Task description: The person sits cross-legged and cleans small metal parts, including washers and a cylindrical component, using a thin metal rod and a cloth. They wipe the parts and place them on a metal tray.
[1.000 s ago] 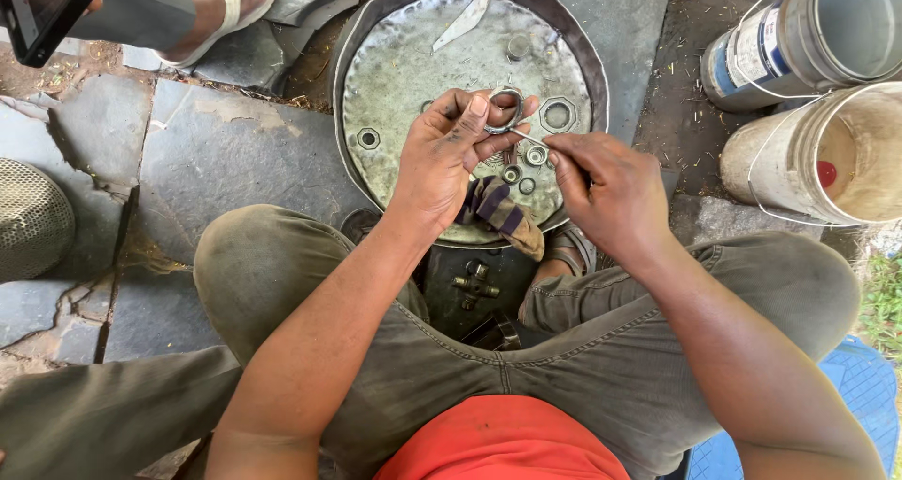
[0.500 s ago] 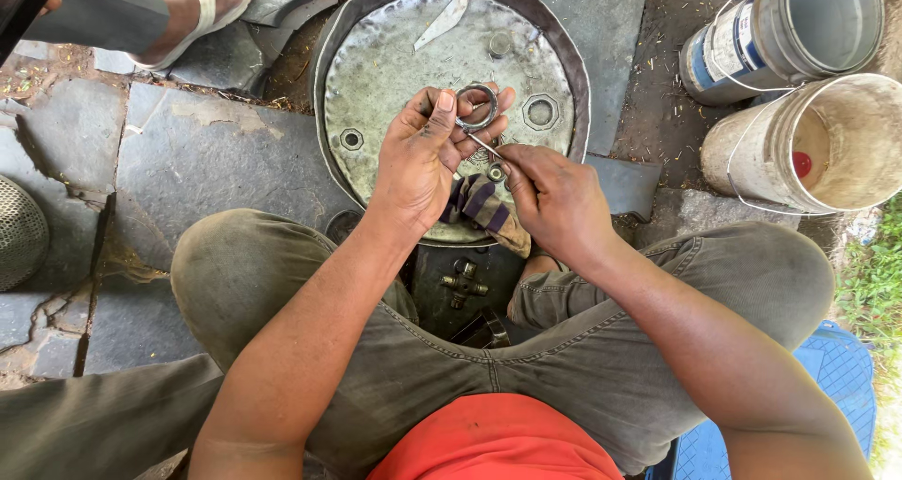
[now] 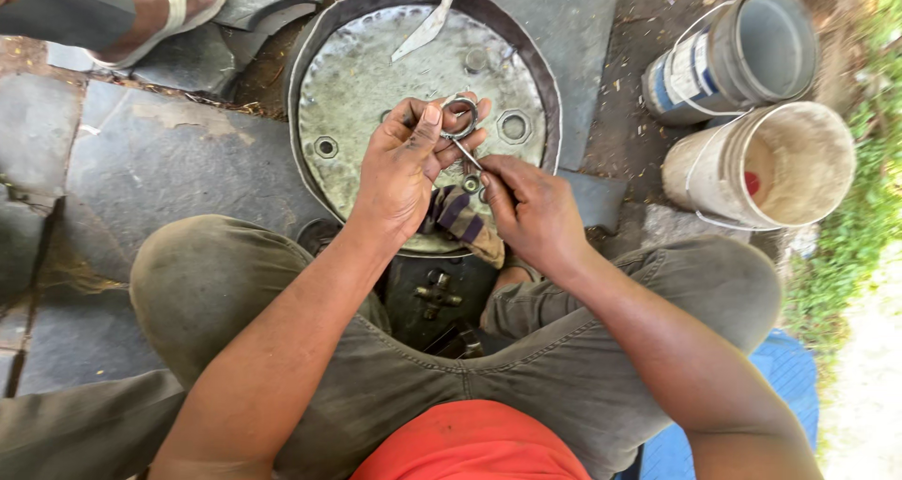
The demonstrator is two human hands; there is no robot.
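Note:
My left hand (image 3: 404, 165) grips a small metal ring (image 3: 460, 116) between thumb and fingers, above a round dented metal pan (image 3: 357, 76) on the ground. In my right hand (image 3: 531, 208) is a thin metal tool (image 3: 466, 149) whose tip reaches into the ring. A striped cloth (image 3: 462, 219) lies under both hands at the pan's near edge. Several nuts and washers rest in the pan, among them a hexagonal nut (image 3: 514, 126) and a small washer (image 3: 326, 147). I sit with my knees on either side of a dark metal part (image 3: 440, 297).
A flat metal blade (image 3: 427, 24) lies at the pan's far rim. Two buckets lie tipped at the right, a grey one (image 3: 742, 53) and a white one (image 3: 775, 165). Another person's sandalled foot (image 3: 164, 6) stands at top left. Stone slabs (image 3: 141, 175) cover the ground.
Both hands have lifted slightly toward the pan's middle, keeping the ring and tool together. The view has shifted a little, so the pan and buckets sit further left.

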